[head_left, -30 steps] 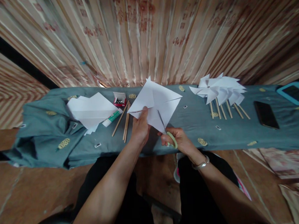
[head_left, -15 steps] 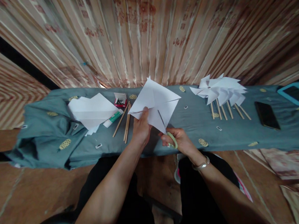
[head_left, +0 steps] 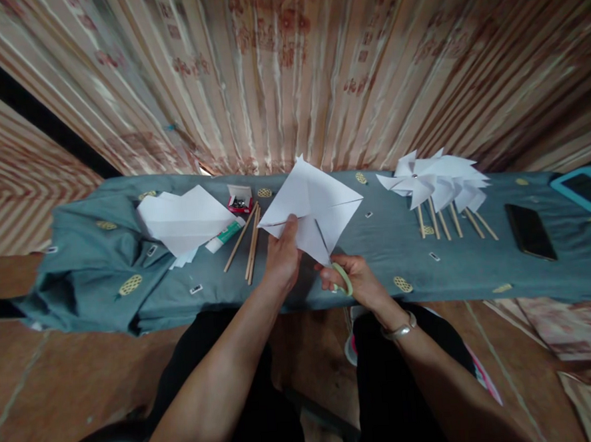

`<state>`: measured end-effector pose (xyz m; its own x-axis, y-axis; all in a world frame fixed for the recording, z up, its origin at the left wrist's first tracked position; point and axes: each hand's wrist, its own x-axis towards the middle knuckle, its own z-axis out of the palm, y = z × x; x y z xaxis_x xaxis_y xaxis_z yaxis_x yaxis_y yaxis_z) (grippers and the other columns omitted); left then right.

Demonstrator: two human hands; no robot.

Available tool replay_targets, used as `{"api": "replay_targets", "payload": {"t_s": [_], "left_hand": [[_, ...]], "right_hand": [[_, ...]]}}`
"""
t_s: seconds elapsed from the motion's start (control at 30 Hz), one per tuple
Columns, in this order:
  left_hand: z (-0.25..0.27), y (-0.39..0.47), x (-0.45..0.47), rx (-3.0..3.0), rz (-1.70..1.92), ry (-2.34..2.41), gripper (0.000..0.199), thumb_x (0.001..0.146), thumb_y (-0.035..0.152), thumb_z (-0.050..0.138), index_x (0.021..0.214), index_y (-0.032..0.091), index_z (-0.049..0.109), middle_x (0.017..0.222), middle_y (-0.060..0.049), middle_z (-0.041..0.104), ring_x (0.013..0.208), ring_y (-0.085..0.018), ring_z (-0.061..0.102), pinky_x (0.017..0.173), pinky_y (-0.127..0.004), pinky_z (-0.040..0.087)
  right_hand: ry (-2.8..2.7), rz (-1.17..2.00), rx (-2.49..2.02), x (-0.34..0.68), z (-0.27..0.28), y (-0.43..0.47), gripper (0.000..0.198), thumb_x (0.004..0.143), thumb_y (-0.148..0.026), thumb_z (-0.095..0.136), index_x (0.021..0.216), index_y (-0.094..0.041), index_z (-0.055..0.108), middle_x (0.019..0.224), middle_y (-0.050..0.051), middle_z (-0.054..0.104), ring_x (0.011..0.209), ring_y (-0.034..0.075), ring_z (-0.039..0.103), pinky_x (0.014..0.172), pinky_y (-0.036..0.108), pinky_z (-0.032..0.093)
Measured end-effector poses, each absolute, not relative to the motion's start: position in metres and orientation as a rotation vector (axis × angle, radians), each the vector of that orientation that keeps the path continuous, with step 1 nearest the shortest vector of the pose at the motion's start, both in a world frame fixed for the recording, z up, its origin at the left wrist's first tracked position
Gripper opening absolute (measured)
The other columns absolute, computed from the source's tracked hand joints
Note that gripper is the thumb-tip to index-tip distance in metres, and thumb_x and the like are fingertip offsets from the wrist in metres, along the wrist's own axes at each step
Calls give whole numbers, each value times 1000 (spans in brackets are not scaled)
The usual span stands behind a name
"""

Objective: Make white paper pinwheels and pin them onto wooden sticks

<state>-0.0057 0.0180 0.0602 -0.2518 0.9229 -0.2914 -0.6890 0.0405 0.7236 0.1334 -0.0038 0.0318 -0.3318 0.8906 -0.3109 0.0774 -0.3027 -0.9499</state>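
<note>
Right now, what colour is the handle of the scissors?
The scissors' handle is pale yellowish green; it shows best in the head view.

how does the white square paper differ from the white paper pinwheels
The white square paper looks largely flat with slits; the white paper pinwheels have bent blades. The paper is in the left hand; the pinwheels lie on the grey-green cloth. The paper shows no stick; the pinwheels have pale wooden sticks. Both are white.
</note>
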Motion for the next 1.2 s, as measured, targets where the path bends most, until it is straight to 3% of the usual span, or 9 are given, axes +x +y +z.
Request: {"api": "replay_targets", "payload": {"t_s": [0.17, 0.43, 0.6, 0.77, 0.87, 0.97, 1.07, 1.2], "left_hand": [[59, 18, -5, 316, 1587, 957, 35, 87, 22, 68, 122, 20, 63, 102, -6, 75, 93, -19, 71, 89, -32, 52], [59, 18, -5, 324, 1594, 955, 29, 90, 18, 62, 119, 20, 63, 95, -5, 76, 90, -18, 71, 86, -30, 53], [61, 19, -6, 308, 1584, 919, 28, 91, 19, 62, 118, 17, 64, 103, -8, 76, 93, -19, 72, 92, -33, 52], [58, 26, -18, 291, 1660, 874, 27, 92, 18, 60, 118, 16, 64, 108, -9, 76, 100, -18, 71, 97, -31, 51], [55, 29, -27, 263, 1687, 850, 28, 92, 16, 59, 120, 18, 63, 104, -7, 76, 96, -17, 72, 97, -31, 52], [53, 28, -28, 205, 1632, 868, 25, 93, 15, 56, 117, 17, 63, 94, -5, 76, 88, -16, 73, 93, -31, 54], [49, 25, -17, 134, 1523, 908, 16, 95, 14, 53, 106, 17, 64, 80, 0, 73, 73, -13, 70, 89, -31, 55], [40, 22, 8, 101, 1369, 928, 12, 95, 14, 51, 91, 15, 62, 72, 1, 69, 62, -12, 65, 85, -32, 57]], "right_hand": [[-1308, 1673, -1293, 133, 29, -4, 49, 49, -61, 86, 61, -18, 66, 48, -2, 63, 42, 8, 49, 43, 22, 38], [-1299, 1640, -1287, 131, 26, -6, 53, 49, -66, 84, 52, -19, 59, 46, -1, 61, 41, 8, 47, 42, 23, 38], [-1314, 1713, -1275, 134, 27, -9, 55, 52, -68, 82, 67, -17, 66, 54, -1, 65, 46, 9, 51, 45, 22, 40], [-1482, 1778, -1329, 159, 24, -13, 53, 56, -59, 85, 83, -16, 68, 58, -3, 63, 51, 11, 56, 49, 23, 43], [-1775, 1492, -1490, 188, 22, -13, 47, 65, -56, 81, 89, -16, 70, 60, -2, 65, 53, 14, 58, 51, 25, 43], [-2006, 846, -1910, 218, 25, -10, 43, 76, -50, 74, 103, -17, 70, 74, 6, 73, 69, 24, 69, 63, 32, 49], [-2057, 238, -2281, 239, 30, -4, 53, 83, -48, 67, 121, -10, 62, 90, 19, 75, 85, 34, 73, 71, 38, 50], [-2060, 68, -2426, 250, 35, 10, 54, 89, -42, 60, 129, -6, 54, 95, 24, 74, 94, 37, 73, 76, 40, 51]]}}
